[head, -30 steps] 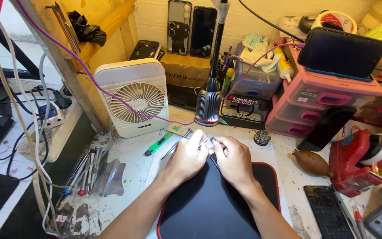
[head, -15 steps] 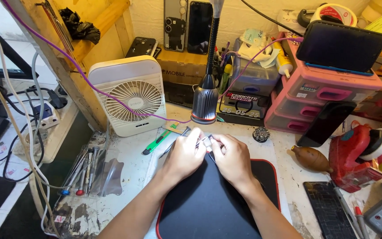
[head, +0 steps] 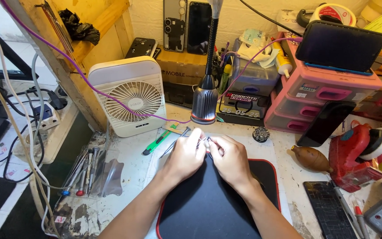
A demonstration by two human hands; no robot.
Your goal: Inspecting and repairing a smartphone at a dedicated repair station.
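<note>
White and stained, the tabletop (head: pixel 124 177) carries our black mat (head: pixel 208 208) with its red edge; a white fan (head: pixel 131 95) and a lamp (head: pixel 205 104) stand behind it. Our left hand (head: pixel 185 157) and right hand (head: pixel 230 159) meet at the mat's far edge, fingertips pinched together on a small part (head: pixel 206 142), too tiny to identify.

Hands (head: pixel 208 155) together over black mat (head: pixel 208 208)
</note>
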